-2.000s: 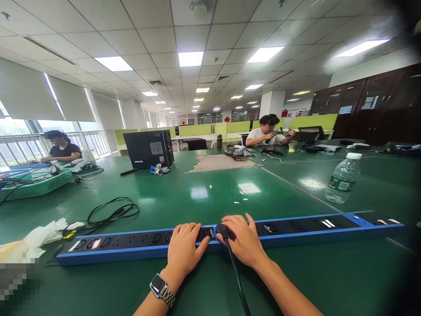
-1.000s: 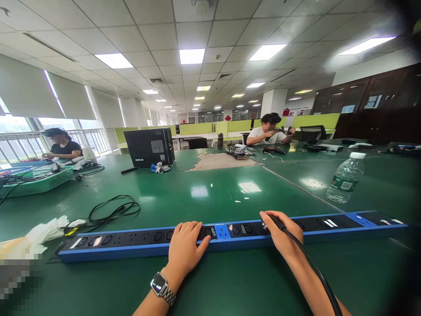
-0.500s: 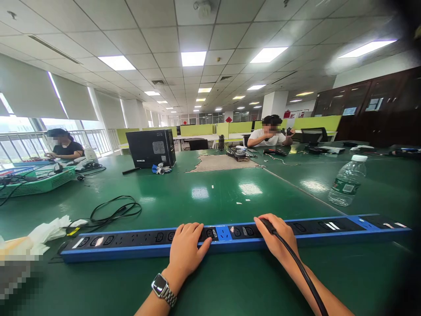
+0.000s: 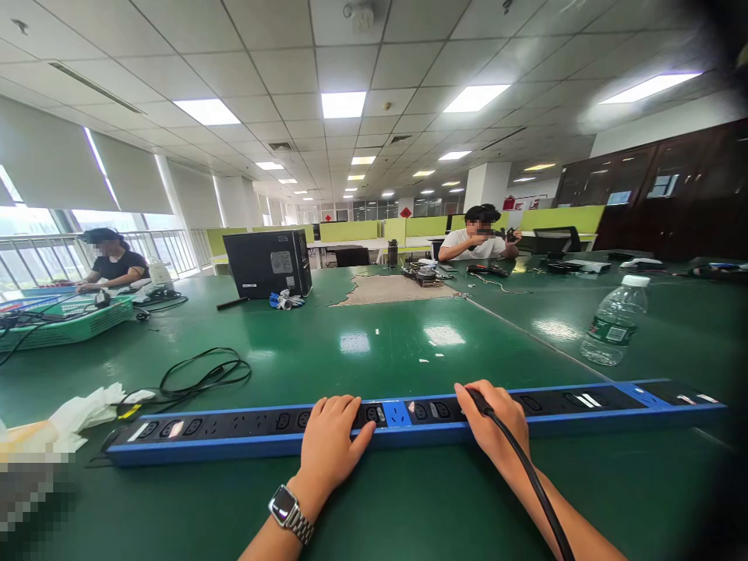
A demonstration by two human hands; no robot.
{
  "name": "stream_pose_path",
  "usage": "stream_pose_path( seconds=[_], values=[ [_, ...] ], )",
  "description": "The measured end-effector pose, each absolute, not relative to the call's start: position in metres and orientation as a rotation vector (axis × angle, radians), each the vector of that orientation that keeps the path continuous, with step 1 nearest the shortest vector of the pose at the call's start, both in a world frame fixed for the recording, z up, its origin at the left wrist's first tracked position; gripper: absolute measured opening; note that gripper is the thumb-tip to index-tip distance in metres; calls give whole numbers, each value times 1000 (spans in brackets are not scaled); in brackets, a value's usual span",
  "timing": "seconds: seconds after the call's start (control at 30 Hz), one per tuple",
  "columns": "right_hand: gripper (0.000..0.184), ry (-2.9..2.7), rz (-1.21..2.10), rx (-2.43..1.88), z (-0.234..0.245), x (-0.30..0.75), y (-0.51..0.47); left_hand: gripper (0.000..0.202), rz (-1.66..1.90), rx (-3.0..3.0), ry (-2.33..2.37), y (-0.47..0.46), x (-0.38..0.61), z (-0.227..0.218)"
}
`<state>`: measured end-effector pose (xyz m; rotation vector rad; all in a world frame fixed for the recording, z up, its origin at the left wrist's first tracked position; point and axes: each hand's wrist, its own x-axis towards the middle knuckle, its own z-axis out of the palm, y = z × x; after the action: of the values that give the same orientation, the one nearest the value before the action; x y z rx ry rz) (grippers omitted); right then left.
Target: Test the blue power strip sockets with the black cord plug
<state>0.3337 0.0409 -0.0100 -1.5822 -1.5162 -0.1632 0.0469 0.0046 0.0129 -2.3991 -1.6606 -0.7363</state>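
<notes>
A long blue-and-black power strip [image 4: 262, 421] with several sockets lies across the green table in front of me. My left hand [image 4: 332, 430], a watch [image 4: 284, 507] on its wrist, is laid over the strip left of its middle. Its fingers reach the far edge and its thumb rests at the near side, holding the strip. Right of the middle, my right hand [image 4: 496, 425] is closed around a black plug [image 4: 480, 400] at the strip's top. From the plug a black cable [image 4: 529, 477] runs back along my forearm. Whether the plug sits in a socket is hidden by the fingers.
A loose black cable [image 4: 204, 375] lies behind the strip's left end, near crumpled white plastic [image 4: 97, 409]. A water bottle [image 4: 615, 323] stands at right. Farther off are a computer tower [image 4: 266, 263], a green basket [image 4: 75, 327] and two people seated at the table.
Both my hands and the strip stay nearly in place; the plug and right hand shift only slightly. Across the table, the person at left has lowered a hand.
</notes>
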Motion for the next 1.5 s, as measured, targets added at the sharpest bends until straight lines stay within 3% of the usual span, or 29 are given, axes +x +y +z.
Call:
stream_pose_path(
  seconds=[0.93, 1.17, 1.5],
  values=[
    [41, -1665, -167, -1471, -15, 337, 32, 37, -764, -2374, -1636, 5, 48, 11],
    [46, -1009, 195, -1490, 0, 326, 35, 38, -780, -2365, -1640, 5, 48, 10],
    [37, -1550, -61, -1238, 5, 265, 16, 41, -890, -2379, -1648, 5, 48, 11]
  ],
)
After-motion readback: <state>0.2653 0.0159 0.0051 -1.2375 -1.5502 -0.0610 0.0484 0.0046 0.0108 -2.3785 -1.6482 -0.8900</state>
